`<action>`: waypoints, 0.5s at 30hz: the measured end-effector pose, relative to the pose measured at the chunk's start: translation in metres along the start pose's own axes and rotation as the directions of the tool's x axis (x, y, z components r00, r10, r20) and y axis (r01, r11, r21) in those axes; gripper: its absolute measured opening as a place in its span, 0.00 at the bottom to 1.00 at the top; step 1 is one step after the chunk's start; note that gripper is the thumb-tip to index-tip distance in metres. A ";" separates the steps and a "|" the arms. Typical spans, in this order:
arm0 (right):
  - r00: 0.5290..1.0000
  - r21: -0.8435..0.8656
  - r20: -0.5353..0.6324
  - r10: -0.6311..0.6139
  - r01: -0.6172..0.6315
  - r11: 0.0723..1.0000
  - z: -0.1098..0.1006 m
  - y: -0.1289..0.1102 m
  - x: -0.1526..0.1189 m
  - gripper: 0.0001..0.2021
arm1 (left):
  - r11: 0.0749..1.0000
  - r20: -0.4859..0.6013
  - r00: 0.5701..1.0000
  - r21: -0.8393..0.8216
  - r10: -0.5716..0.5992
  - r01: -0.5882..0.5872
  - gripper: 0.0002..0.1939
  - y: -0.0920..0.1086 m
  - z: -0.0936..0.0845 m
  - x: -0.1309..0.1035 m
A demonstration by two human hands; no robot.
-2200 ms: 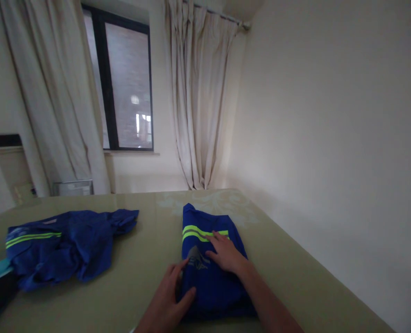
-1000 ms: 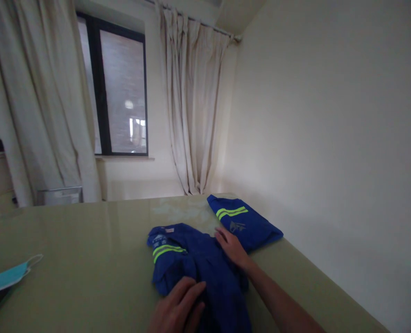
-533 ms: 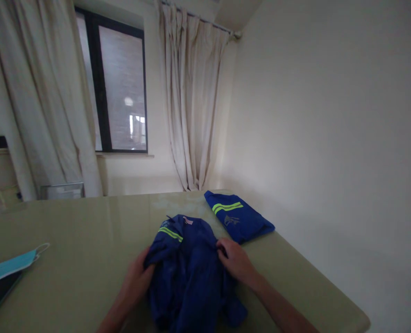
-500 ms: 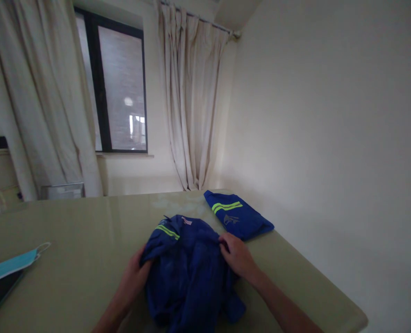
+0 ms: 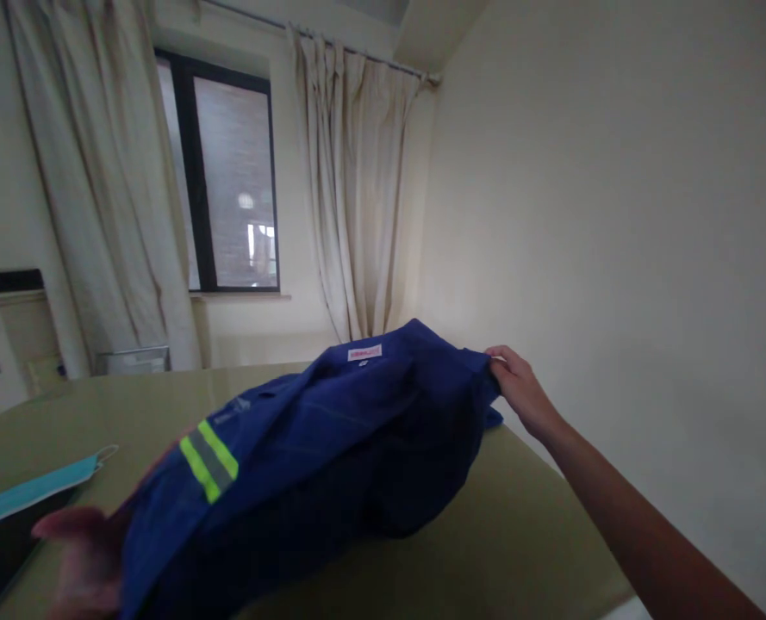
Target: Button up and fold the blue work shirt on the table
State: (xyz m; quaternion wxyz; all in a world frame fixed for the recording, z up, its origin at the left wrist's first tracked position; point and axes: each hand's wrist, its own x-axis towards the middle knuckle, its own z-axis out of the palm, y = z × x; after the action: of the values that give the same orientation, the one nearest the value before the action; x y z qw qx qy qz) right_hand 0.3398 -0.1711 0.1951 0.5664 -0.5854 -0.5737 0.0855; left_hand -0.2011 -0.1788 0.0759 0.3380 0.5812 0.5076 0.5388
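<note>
A blue work jacket (image 5: 331, 422) is spread in the air above the table, its dark inside facing me. It has a white neck label and a yellow-green and grey reflective band. My right hand (image 5: 515, 379) pinches its edge at the upper right. At the lower left, my left hand (image 5: 89, 555), blurred, holds the jacket's near side; the thumb sticks out, and the other fingers are mostly hidden behind the cloth. Behind the jacket, just a corner of a folded blue garment (image 5: 495, 419) shows near my right hand.
A pale green table (image 5: 518, 517) spreads beneath, meeting the wall on its right. Near its left edge, a light blue face mask (image 5: 40, 492) lies over a dark flat object (image 5: 8, 551). Beige curtains (image 5: 357, 189) and a window (image 5: 240, 181) stand beyond.
The jacket went from a bunched heap on the table to raised and spread wide. My left hand moved left and down, my right hand right and up. The folded garment became mostly covered.
</note>
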 end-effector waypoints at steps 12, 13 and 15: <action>0.671 -0.396 0.741 0.040 0.388 0.832 0.031 0.005 -0.055 0.28 | 0.866 0.591 0.807 0.414 -0.022 -0.280 0.44 -0.009 0.118 -0.068; 0.620 -0.372 0.784 0.021 0.443 0.816 0.032 0.001 -0.064 0.35 | 0.835 0.585 0.809 0.469 -0.050 -0.288 0.43 -0.009 0.119 -0.070; 0.505 -0.311 0.863 -0.005 0.539 0.783 0.039 -0.006 -0.085 0.44 | 0.761 0.552 0.825 0.586 -0.123 -0.279 0.37 -0.009 0.120 -0.073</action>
State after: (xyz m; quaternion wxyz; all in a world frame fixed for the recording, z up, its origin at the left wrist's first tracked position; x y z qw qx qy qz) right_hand 0.2796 -0.2167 0.1393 0.0425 -0.5055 -0.8573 0.0877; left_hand -0.0801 -0.2277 0.0240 0.2270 0.8139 0.5130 0.1510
